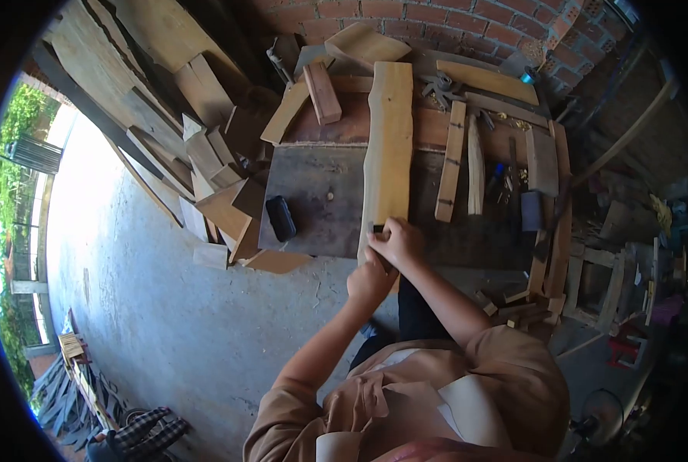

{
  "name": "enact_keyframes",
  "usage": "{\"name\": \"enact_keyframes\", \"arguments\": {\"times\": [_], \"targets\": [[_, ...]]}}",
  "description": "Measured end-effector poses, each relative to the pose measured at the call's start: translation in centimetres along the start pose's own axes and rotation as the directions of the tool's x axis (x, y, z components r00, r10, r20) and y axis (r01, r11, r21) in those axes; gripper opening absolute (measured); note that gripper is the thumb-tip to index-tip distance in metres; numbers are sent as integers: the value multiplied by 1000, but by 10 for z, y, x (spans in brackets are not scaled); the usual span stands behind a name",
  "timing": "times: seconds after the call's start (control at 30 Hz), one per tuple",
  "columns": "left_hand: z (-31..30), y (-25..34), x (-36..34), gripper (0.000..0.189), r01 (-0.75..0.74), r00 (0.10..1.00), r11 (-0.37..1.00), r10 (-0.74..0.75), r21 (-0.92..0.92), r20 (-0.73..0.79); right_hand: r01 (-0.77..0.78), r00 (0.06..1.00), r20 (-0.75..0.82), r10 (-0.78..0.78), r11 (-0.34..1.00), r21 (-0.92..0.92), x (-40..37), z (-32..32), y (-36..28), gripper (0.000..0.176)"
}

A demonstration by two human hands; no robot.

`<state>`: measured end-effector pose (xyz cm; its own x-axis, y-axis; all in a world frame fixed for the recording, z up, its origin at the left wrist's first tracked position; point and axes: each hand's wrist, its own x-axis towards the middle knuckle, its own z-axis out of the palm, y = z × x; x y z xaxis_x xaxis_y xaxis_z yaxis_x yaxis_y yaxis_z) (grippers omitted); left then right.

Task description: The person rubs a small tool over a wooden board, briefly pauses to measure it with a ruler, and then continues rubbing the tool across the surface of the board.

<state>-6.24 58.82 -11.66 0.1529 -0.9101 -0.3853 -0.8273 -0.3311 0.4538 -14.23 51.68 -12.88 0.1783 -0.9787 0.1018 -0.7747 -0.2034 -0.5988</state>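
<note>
A long pale wooden board (pixel 391 146) with one wavy edge lies lengthwise on the dark workbench (pixel 313 189), its near end towards my body. My right hand (pixel 398 245) is closed over the near part of the board, and a small dark piece (pixel 378 229), too small to name, shows at its fingertips. Just below and to the left, my left hand (pixel 370 280) is closed at the board's near end, close to the right hand's fingers. What the left hand grips is hidden.
A black open case (pixel 280 219) sits at the bench's left edge. To the right lie a wooden strip with dark marks (pixel 451 162), a narrow pale stick (pixel 475 165) and a grey-brown block (pixel 542 162). Planks (pixel 159 127) lean in a pile at left; a brick wall (pixel 444 31) stands behind.
</note>
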Motion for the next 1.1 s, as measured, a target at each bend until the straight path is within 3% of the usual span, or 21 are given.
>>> {"name": "enact_keyframes", "arguments": {"times": [0.1, 0.2, 0.37, 0.47, 0.7, 0.8, 0.87, 0.93, 1.0, 1.07, 1.1], "targets": [[16, -20, -59, 66, -28, 1000, 998, 28, 58, 10, 58, 998, -16, -57, 997, 59, -66, 14, 3, 36], [33, -31, -75, 69, -13, 997, 995, 5, 104, 81, 94, 994, -72, -88, 992, 83, -90, 19, 4, 36], [39, -29, -57, 84, -2, 997, 993, -6, 116, 74, 91, 995, -50, -87, 993, 70, -73, 22, 11, 35], [28, -14, -23, 83, 16, 997, 994, -24, 112, 71, 130, 985, -114, -127, 991, 26, -39, 18, 14, 36], [-21, 53, 133, 77, -26, 1000, 987, 23, 158, 18, -21, 986, -167, 26, 999, 31, 125, 4, 45, 36], [-49, 91, 223, 72, -29, 997, 984, 41, 175, -65, 31, 965, -262, -16, 998, 52, 225, 4, 66, 37], [-71, 117, 291, 66, -52, 993, 987, 68, 150, -102, -57, 972, -223, 72, 996, 74, 300, 1, 79, 38], [-88, 137, 364, 58, -43, 987, 986, 67, 159, -149, -118, 984, -146, 103, 988, -95, 378, -13, 80, 39], [-119, 161, 421, 65, -38, 984, 986, 65, 160, -166, -107, 994, -44, 101, 983, -151, 453, -16, 88, 45], [-140, 163, 467, 67, -253, 948, 940, 288, 231, -136, -123, 991, 20, 131, 965, -233, 490, -41, 83, 46], [-157, 175, 461, 67, -251, 945, 939, 290, 234, -150, -113, 993, 13, 119, 966, -231, 493, -54, 73, 46]]}}
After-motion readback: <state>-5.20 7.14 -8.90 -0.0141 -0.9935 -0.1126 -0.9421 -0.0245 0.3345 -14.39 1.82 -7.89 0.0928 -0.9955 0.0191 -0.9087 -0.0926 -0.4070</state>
